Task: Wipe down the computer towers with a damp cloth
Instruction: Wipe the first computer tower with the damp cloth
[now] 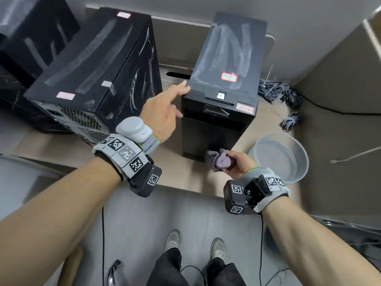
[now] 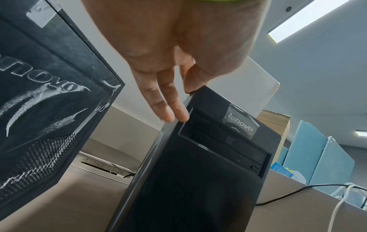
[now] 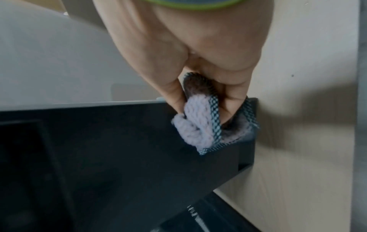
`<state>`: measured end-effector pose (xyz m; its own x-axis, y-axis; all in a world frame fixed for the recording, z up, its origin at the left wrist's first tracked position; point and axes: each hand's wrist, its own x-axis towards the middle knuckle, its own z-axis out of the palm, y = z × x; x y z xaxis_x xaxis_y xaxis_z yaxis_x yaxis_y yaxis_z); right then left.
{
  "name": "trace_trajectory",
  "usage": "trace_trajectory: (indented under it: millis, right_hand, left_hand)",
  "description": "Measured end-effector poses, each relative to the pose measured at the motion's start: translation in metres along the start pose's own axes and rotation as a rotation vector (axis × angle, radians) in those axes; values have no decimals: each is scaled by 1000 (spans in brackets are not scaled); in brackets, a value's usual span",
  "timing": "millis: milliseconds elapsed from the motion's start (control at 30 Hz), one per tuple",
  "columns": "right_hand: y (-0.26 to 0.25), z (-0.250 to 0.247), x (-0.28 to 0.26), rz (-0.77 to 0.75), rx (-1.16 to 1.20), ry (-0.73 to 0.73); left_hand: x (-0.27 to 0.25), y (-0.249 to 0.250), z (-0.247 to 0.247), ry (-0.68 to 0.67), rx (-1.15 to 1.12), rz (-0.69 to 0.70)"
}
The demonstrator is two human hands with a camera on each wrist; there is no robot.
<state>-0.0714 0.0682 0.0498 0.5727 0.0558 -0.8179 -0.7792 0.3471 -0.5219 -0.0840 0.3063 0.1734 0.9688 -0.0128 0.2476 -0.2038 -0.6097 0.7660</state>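
Note:
An upright black tower (image 1: 218, 124) (image 2: 198, 180) (image 3: 111, 157) stands in the middle of the desk, its top streaked with pale wipe marks. My left hand (image 1: 165, 112) (image 2: 172, 100) rests on the tower's top front left corner with straight fingers and the thumb on the edge. My right hand (image 1: 239, 162) (image 3: 200, 100) grips a bunched grey-lilac cloth (image 1: 219, 161) (image 3: 200, 125) against the lower front of this tower. A second black tower (image 1: 94, 73) (image 2: 45, 97) stands to the left, dusty and streaked.
A clear plastic basin (image 1: 280, 156) sits on the wooden desk (image 1: 185, 178) right of the tower. Bundled cables (image 1: 278, 93) lie behind it. A third dark tower (image 1: 31, 32) is at far left. My feet stand on grey floor (image 1: 165, 213).

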Motion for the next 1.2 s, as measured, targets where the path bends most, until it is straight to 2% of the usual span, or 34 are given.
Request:
trace_trajectory:
  millis: [100, 233, 367, 533, 633, 833, 1000, 1100, 1200]
  right_hand:
    - [-1, -2, -6, -38, 47, -53]
    - [-1, -6, -9, -86, 104, -52]
    - [1, -1, -8, -41, 51, -66]
    - [12, 8, -2, 9, -56, 22]
    - [1, 10, -15, -48, -76, -1]
    - [-40, 12, -65, -184, -26, -160]
    - [-46, 20, -85, -246, -164, -159]
    - [-55, 21, -94, -302, -186, -185]
    - [-54, 20, -101, -295, -192, -154]
  left_hand:
    - [0, -1, 2, 12, -11, 2]
    - [0, -2, 4, 30, -11, -3]
    - [0, -2, 5, 37, -25, -7]
    - [-1, -1, 4, 32, -7, -15]
    - [1, 0, 2, 25, -2, -10]
    - [0, -1, 4, 33, 7, -12]
    - [2, 2, -2, 9, 86, -8]
    - [3, 2, -4, -3, 128, 1]
    - [4, 3, -6, -7, 164, 37]
